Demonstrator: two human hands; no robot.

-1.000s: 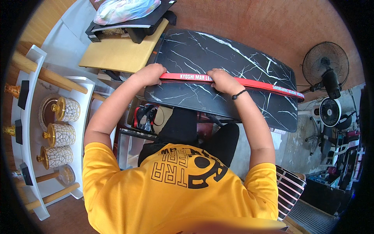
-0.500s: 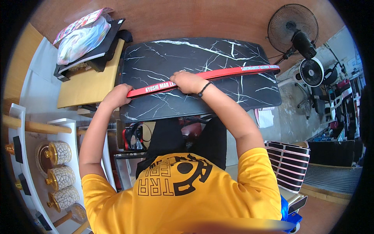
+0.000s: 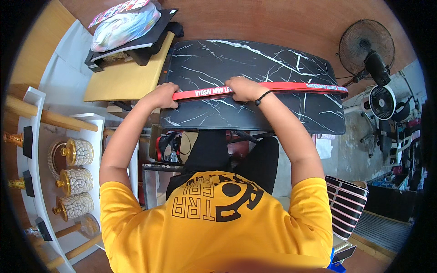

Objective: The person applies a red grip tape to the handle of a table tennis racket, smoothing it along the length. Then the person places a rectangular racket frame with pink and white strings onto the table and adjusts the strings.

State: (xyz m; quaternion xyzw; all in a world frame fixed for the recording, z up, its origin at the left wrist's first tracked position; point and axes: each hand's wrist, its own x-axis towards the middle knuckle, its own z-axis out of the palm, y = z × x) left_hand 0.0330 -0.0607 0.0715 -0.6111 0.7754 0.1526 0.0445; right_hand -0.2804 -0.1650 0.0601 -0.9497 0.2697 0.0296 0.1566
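A long red ribbon [image 3: 291, 86] with white printing stretches across a black marble-patterned table [image 3: 255, 113]. It appears to be stacked in several flat layers, and its right end curves over near the table's right edge. At the table's left edge, my left hand [image 3: 165, 95] pinches the ribbon's left end between thumb and fingers. My right hand [image 3: 244, 89] is closed over the ribbon farther along, near the table's middle, with its fingers bent down around the strip. The part of the ribbon beneath my right hand is hidden.
A light wooden table [image 3: 123, 84] at the left carries a black stand [image 3: 136, 50] with a plastic bag [image 3: 125, 32]. Gold-lidded jars [image 3: 82, 152] line a white shelf. Two fans, a black one [image 3: 366, 50] and a white one [image 3: 382, 102], stand at the right.
The whole view has shifted and turned slightly, so the table sits farther right in the picture. Both hands keep nearly the same places on the ribbon.
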